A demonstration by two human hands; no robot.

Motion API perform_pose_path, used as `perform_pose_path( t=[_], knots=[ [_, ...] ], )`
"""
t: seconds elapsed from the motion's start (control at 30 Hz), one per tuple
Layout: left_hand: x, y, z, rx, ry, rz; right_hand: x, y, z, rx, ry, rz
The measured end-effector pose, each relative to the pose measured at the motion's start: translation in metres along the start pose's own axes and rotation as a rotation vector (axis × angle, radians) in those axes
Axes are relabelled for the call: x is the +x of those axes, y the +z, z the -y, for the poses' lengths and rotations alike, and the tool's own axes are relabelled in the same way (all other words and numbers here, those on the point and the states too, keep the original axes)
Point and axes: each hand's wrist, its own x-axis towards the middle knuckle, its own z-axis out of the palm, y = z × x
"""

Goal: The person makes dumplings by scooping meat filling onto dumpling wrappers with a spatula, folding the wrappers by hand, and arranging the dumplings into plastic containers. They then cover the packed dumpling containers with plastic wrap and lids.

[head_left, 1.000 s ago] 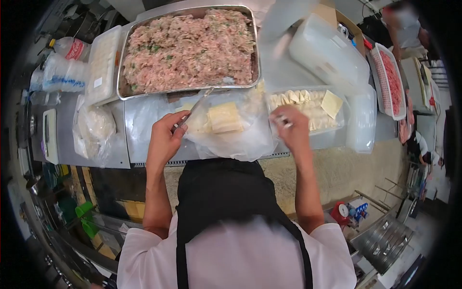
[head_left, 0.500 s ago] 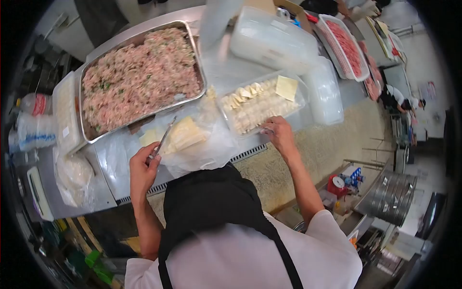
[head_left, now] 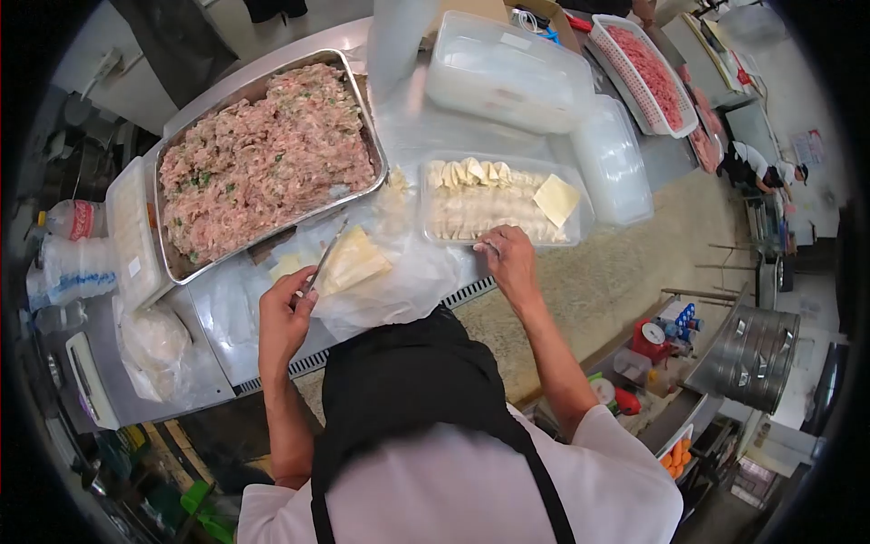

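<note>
My left hand grips a thin metal spatula, its blade pointing up beside a stack of pale yellow wrappers on a plastic bag. My right hand is at the near edge of a clear container, fingers curled together; whether anything is between them is too small to tell. Rows of folded dumplings fill that container, and one square wrapper lies on them at the right. Behind my left hand stands a metal tray of minced filling.
Stacked clear boxes and a lid lie behind and right of the container. A white basket of red meat is farther right. Bagged dough, bottles and a scale are at the left. Two people stand far right.
The view has turned, so the table appears tilted. My right hand has moved from the container's left end to its near edge. The spatula stays in my left hand.
</note>
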Motion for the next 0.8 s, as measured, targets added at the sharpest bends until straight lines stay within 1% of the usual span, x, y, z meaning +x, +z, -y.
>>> perform_pose_path(
  t=[0.1, 0.17, 0.23, 0.27, 0.33, 0.37, 0.43, 0.47, 0.53, 0.63, 0.77, 0.8],
  knots=[
    [-0.001, -0.001, 0.002, 0.018, -0.008, 0.009, 0.010, 0.007, 0.005, 0.000, 0.067, 0.007],
    [-0.002, -0.003, 0.003, 0.002, 0.035, -0.004, 0.015, 0.010, 0.010, 0.007, 0.086, 0.037],
    [-0.004, -0.008, 0.003, -0.011, 0.018, -0.017, 0.022, 0.000, 0.027, -0.060, 0.123, 0.025],
    [-0.005, -0.009, 0.004, -0.031, 0.012, -0.016, 0.025, -0.002, 0.035, -0.056, 0.116, 0.031],
    [-0.008, -0.010, 0.009, -0.034, 0.001, -0.033, 0.028, -0.001, 0.048, -0.032, 0.063, -0.046],
    [-0.009, -0.011, 0.011, -0.035, -0.003, -0.044, 0.028, 0.009, 0.042, -0.026, 0.061, -0.042],
    [-0.012, -0.013, 0.008, -0.044, -0.037, -0.048, 0.027, 0.036, 0.025, 0.055, 0.048, 0.078],
    [-0.013, -0.013, 0.007, -0.057, -0.068, -0.050, 0.026, 0.044, 0.020, 0.057, 0.041, 0.078],
    [-0.014, -0.014, 0.007, -0.055, -0.066, -0.064, 0.028, 0.050, 0.021, 0.156, 0.006, 0.008],
    [-0.014, -0.013, 0.007, -0.059, -0.069, -0.068, 0.033, 0.055, 0.022, 0.188, -0.041, -0.021],
    [-0.009, -0.009, 0.003, -0.065, -0.064, -0.048, 0.045, 0.058, 0.029, 0.230, -0.047, -0.015],
    [-0.007, -0.007, 0.002, -0.068, -0.056, -0.044, 0.049, 0.056, 0.031, 0.241, -0.051, 0.036]
  ],
)
